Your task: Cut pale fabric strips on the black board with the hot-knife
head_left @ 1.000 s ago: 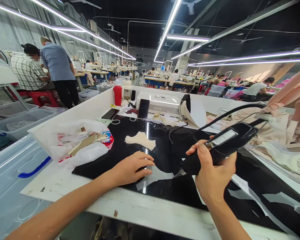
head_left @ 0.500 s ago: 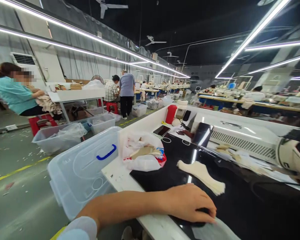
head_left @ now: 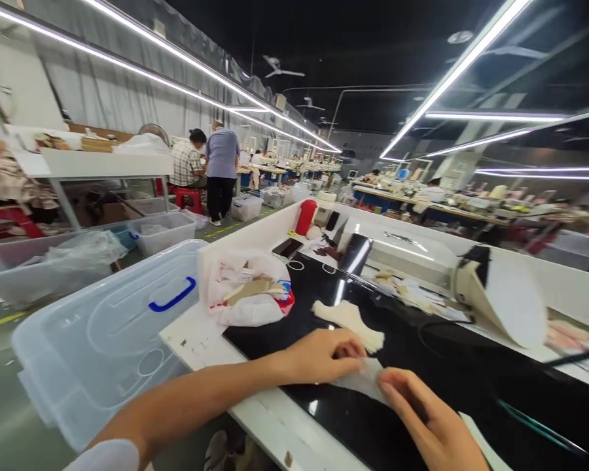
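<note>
Over the near edge of the black tabletop [head_left: 324, 418], my left hand [head_left: 319, 356] pinches one end of a thin, whitish, see-through piece [head_left: 360, 381], fabric or film. My right hand [head_left: 425, 412] grips the other end between thumb and fingers. Just beyond the left hand lies a stack of cream, curved cut fabric pieces [head_left: 348, 318]. Beside my right wrist a pale strip [head_left: 481, 439] shows in part. Farther right rests a slim teal pair of tweezers [head_left: 542, 426].
A white plastic bag [head_left: 250, 288] with scraps stands at the table's left corner. Left of it is a lidded clear bin [head_left: 122, 333] with a blue handle. A white machine [head_left: 412, 252] and paper scraps [head_left: 417, 291] line the back. Co-workers are in the distance.
My right hand has come into view and grips the whitish piece together with my left. The view has swung to the right, bringing the teal tweezers into sight.
</note>
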